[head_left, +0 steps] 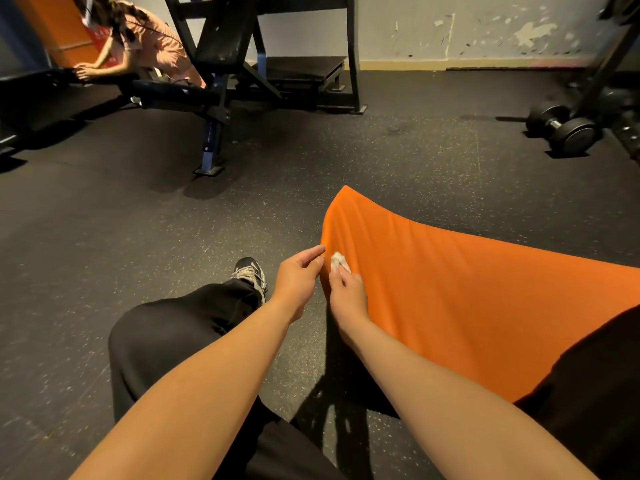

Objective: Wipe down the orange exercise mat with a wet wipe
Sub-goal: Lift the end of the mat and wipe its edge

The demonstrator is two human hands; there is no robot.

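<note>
Seated person wiping an orange mat [467,296] with a white wipe [337,261] on a dark gym floor [104,237].

The mat drapes across the person's right leg, with its left edge beside both hands. The right grip [346,289] pinches the bunched wipe and presses it on the mat just inside that edge. The left grip [298,278] reaches the same edge with its fingertips touching it; whether it clasps the mat cannot be told. The left leg, in black trousers, stretches ahead to a black shoe [251,271]. Farther off are a black bench [221,46], a dumbbell [561,128] at right, and another person [138,39] bent low at far left.
</note>
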